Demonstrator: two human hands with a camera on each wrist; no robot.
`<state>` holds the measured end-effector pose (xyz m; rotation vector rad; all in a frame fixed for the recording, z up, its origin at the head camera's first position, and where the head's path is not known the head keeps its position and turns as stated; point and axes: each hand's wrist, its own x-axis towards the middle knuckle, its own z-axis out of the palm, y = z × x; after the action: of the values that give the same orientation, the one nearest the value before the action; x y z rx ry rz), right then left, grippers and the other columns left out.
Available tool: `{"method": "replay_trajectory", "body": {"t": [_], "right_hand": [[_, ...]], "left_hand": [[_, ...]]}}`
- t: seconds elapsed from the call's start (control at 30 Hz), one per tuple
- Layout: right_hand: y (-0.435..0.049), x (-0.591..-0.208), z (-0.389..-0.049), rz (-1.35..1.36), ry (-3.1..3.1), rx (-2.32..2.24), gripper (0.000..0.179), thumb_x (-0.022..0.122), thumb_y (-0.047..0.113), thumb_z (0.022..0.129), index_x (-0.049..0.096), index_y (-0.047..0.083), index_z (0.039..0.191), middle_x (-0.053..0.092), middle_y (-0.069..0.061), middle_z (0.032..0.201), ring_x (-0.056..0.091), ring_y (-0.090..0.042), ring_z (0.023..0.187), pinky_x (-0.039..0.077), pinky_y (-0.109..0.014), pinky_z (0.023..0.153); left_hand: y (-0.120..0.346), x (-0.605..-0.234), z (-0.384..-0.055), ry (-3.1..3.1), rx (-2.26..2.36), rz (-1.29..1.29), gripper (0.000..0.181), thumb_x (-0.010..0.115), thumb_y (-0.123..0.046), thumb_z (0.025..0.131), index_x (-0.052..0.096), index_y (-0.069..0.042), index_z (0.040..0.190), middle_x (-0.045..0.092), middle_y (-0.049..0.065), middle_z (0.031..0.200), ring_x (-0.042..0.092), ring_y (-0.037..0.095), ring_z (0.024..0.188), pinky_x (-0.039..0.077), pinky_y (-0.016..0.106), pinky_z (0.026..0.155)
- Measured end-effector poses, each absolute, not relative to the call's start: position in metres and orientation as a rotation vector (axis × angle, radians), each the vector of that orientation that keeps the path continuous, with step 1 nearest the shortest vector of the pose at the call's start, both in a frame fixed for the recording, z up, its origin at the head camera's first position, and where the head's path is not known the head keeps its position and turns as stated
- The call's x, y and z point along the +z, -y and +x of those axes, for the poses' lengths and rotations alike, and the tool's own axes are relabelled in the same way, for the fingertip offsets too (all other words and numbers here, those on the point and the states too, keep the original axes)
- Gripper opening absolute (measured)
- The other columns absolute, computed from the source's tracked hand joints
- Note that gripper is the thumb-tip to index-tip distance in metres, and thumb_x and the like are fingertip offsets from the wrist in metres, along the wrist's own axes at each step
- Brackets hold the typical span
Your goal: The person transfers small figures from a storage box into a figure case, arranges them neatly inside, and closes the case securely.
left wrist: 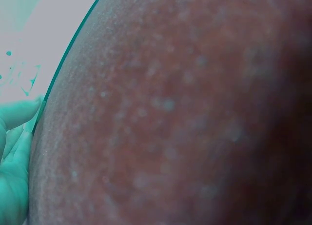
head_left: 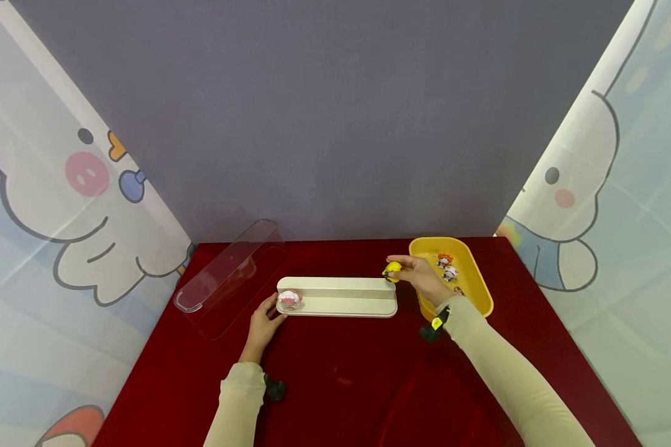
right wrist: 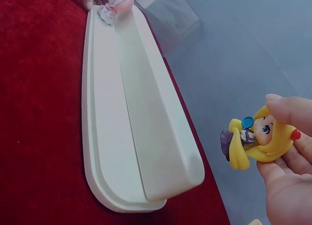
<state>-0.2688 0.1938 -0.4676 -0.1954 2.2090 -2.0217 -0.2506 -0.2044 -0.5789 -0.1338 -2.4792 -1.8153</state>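
A red, cloth-covered counter is meeting a grey wall along its far edge. I'm watching the right hand, its grip pinching a yellow-haired plastic figurine by the right end of a cream, round-ended base; the left hand is touching the left end, fingers loosely apart. A yellow rectangular tray is sitting by the counter's far right corner.

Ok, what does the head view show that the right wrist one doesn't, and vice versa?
Only the head view shows the cartoon panels and sleeves. Only the right wrist view shows the face of the yellow-haired doll. Both show the right hand holding that doll, the white base, the pink toy on it, and the clear cover.
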Motion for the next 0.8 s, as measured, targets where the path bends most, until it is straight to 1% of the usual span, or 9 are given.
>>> {"method": "replay_trajectory", "body": {"t": [0.1, 0.23, 0.37, 0.53, 0.67, 0.8], "right_hand": [[-0.188, -0.468, -0.269, -0.201, -2.218, -1.996, 0.048, 0.066, -0.001, 0.084, 0.051, -0.010, 0.129, 0.062, -0.011, 0.120, 0.061, -0.006, 0.093, 0.053, -0.014, 0.080], [-0.182, -0.470, -0.270, -0.205, -2.227, -1.977, 0.047, 0.066, -0.003, 0.083, 0.052, -0.009, 0.128, 0.056, -0.020, 0.128, 0.061, -0.004, 0.096, 0.052, -0.013, 0.082], [-0.176, -0.471, -0.270, -0.267, -2.213, -1.974, 0.048, 0.065, -0.005, 0.083, 0.050, -0.012, 0.128, 0.055, -0.023, 0.128, 0.060, -0.006, 0.099, 0.052, -0.014, 0.084], [-0.167, -0.470, -0.269, -0.342, -2.168, -1.959, 0.049, 0.064, -0.005, 0.084, 0.047, -0.014, 0.129, 0.056, -0.023, 0.126, 0.061, -0.008, 0.099, 0.052, -0.015, 0.083], [-0.158, -0.471, -0.270, -0.361, -2.117, -1.984, 0.047, 0.064, -0.008, 0.084, 0.049, -0.014, 0.128, 0.055, -0.025, 0.127, 0.062, -0.009, 0.097, 0.054, -0.016, 0.081], [-0.148, -0.473, -0.270, -0.358, -2.102, -1.973, 0.046, 0.064, -0.009, 0.083, 0.051, -0.013, 0.127, 0.055, -0.025, 0.128, 0.061, -0.011, 0.100, 0.055, -0.018, 0.082]], "left_hand": [[0.205, -0.579, -0.250, 2.481, -1.807, -0.138, 0.067, 0.067, 0.010, 0.080, 0.036, 0.010, 0.139, 0.036, 0.026, 0.144, 0.039, 0.039, 0.130, 0.042, 0.040, 0.104], [0.204, -0.579, -0.250, 2.478, -1.809, -0.137, 0.067, 0.067, 0.010, 0.080, 0.036, 0.010, 0.139, 0.036, 0.026, 0.144, 0.039, 0.039, 0.130, 0.042, 0.041, 0.104], [0.202, -0.578, -0.250, 2.483, -1.797, -0.139, 0.067, 0.068, 0.009, 0.080, 0.037, 0.009, 0.139, 0.036, 0.025, 0.144, 0.040, 0.039, 0.130, 0.042, 0.039, 0.104], [0.202, -0.577, -0.251, 2.490, -1.796, -0.131, 0.067, 0.067, 0.011, 0.079, 0.037, 0.010, 0.139, 0.036, 0.025, 0.144, 0.039, 0.038, 0.130, 0.041, 0.038, 0.105], [0.203, -0.577, -0.251, 2.493, -1.807, -0.131, 0.066, 0.066, 0.011, 0.081, 0.036, 0.010, 0.139, 0.035, 0.025, 0.144, 0.038, 0.038, 0.131, 0.041, 0.038, 0.105], [0.204, -0.577, -0.250, 2.499, -1.803, -0.123, 0.066, 0.067, 0.010, 0.081, 0.036, 0.009, 0.140, 0.036, 0.025, 0.144, 0.039, 0.038, 0.131, 0.041, 0.038, 0.105]]}}
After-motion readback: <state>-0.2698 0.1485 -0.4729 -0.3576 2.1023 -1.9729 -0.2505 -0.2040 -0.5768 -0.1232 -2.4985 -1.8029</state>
